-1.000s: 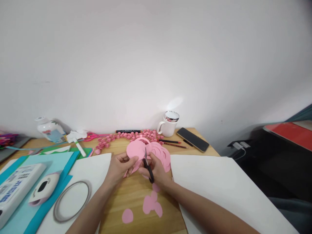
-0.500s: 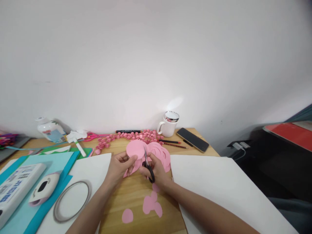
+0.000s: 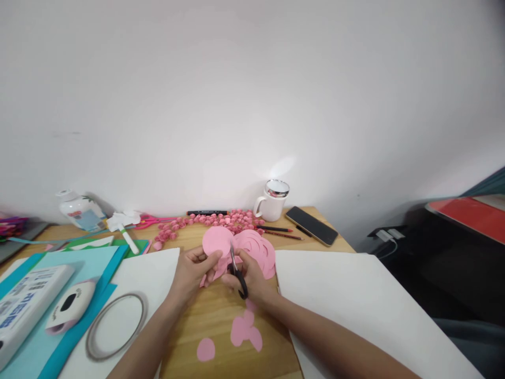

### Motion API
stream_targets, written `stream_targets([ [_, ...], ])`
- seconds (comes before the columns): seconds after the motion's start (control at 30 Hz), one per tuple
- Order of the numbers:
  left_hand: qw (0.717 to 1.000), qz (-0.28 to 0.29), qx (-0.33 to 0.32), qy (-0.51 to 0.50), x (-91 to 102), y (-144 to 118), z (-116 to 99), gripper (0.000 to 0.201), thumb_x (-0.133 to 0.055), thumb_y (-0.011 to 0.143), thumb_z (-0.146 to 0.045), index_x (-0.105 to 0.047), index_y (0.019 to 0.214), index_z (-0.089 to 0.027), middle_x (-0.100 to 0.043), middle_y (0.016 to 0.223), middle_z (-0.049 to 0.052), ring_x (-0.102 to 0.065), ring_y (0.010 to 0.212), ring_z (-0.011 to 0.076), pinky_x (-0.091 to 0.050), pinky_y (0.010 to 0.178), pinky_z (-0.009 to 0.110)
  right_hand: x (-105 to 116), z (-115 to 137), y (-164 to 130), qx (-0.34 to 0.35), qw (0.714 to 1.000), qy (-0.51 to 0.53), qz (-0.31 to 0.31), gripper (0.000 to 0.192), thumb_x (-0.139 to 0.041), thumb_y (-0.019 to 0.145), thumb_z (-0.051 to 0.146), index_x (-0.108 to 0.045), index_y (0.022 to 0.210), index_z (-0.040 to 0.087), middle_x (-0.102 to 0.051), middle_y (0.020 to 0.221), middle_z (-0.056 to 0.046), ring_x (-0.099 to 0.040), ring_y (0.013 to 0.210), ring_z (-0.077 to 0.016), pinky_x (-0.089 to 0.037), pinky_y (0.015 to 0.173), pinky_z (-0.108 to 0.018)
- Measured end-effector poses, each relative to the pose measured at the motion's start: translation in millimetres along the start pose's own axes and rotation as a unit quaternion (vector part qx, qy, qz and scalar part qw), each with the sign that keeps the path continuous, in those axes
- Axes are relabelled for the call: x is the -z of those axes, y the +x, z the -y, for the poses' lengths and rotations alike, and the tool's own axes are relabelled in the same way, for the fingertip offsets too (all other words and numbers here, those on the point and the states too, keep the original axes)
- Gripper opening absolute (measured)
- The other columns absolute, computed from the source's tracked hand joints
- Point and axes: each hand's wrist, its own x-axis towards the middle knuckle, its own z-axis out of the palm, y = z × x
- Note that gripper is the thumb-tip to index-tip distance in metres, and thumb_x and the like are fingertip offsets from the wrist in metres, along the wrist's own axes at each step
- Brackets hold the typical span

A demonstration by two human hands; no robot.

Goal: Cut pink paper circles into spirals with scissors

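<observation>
From the head camera we see our left hand (image 3: 193, 271) pinching a pink paper circle (image 3: 216, 241) above the wooden table (image 3: 213, 316), while our right hand (image 3: 248, 273) grips black-handled scissors (image 3: 236, 268), blades at the circle's right edge; cut pink pieces (image 3: 244, 329) lie nearer us
</observation>
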Motion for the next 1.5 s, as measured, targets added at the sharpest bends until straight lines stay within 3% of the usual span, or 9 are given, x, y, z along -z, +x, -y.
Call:
stream_targets([
  [0.17, 1.0, 0.0, 0.005, 0.019, -2.5, -1.7, -0.8, 0.031, -0.068, 0.067, -0.032, -0.051, 0.048, -0.015, -0.046, 0.029, -0.006, -0.035, 0.025, 0.0039, -0.022, 0.031, 0.016, -1.6, 6.0, 0.8, 0.037, 0.999, 0.011, -0.005, 0.045, -0.076, 0.06, 0.031, -0.041, 0.087, 0.021, -0.053, 0.062, 0.006, -0.049, 0.055, -0.0104, -0.035, 0.048, -0.02],
  [0.33, 1.0, 0.007, 0.007, 0.023, -3.9, -2.8, -2.7, 0.031, -0.069, 0.065, -0.032, -0.051, 0.048, -0.014, -0.047, 0.03, -0.006, -0.035, 0.025, 0.0041, -0.021, 0.031, 0.016, -1.5, 6.7, 0.6, 0.038, 0.999, 0.01, -0.009, 0.044, -0.076, 0.061, 0.03, -0.04, 0.084, 0.022, -0.053, 0.065, 0.005, -0.045, 0.054, -0.0092, -0.033, 0.049, -0.02],
  [0.57, 1.0, 0.011, 0.005, 0.023, -0.9, -1.4, -0.9, 0.03, -0.07, 0.064, -0.03, -0.051, 0.048, -0.015, -0.046, 0.03, -0.007, -0.034, 0.026, 0.0043, -0.023, 0.032, 0.017, -1.4, 5.4, 0.4, 0.028, 0.999, 0.025, -0.007, 0.045, -0.076, 0.06, 0.031, -0.041, 0.088, 0.021, -0.05, 0.06, 0.007, -0.038, 0.046, -0.0064, -0.028, 0.043, -0.018],
  [1.1, 1.0, 0.009, -0.002, 0.026, 3.5, 0.9, -1.8, 0.031, -0.068, 0.068, -0.035, -0.05, 0.052, -0.015, -0.044, 0.031, -0.007, -0.033, 0.026, 0.0034, -0.019, 0.029, 0.015, 0.3, 1.4, 0.0, -0.003, 0.999, -0.024, -0.033, 0.042, -0.069, 0.067, 0.03, -0.042, 0.097, 0.021, -0.049, 0.045, 0.011, -0.039, 0.036, -0.0065, -0.027, 0.035, -0.015],
  [1.3, 0.999, 0.02, 0.003, -0.04, -1.3, -0.5, -5.4, 0.026, -0.067, 0.07, -0.036, -0.054, 0.059, -0.016, -0.055, 0.043, -0.004, -0.042, 0.029, 0.0064, -0.031, 0.031, 0.018, 2.1, -2.0, -0.4, -0.013, 0.999, -0.036, -0.025, 0.047, -0.068, 0.067, 0.035, -0.041, 0.102, 0.02, -0.051, 0.047, 0.01, -0.042, 0.036, -0.0078, -0.029, 0.034, -0.016],
  [1.5, 1.0, -0.001, 0.004, 0.015, -1.1, -0.9, -1.3, 0.03, -0.068, 0.067, -0.034, -0.051, 0.051, -0.015, -0.046, 0.03, -0.006, -0.034, 0.025, 0.0042, -0.023, 0.03, 0.016, 0.9, -1.4, -1.0, 0.003, 1.0, -0.004, -0.005, 0.049, -0.072, 0.065, 0.032, -0.039, 0.101, 0.022, -0.051, 0.054, 0.01, -0.044, 0.042, -0.0078, -0.032, 0.04, -0.017],
])
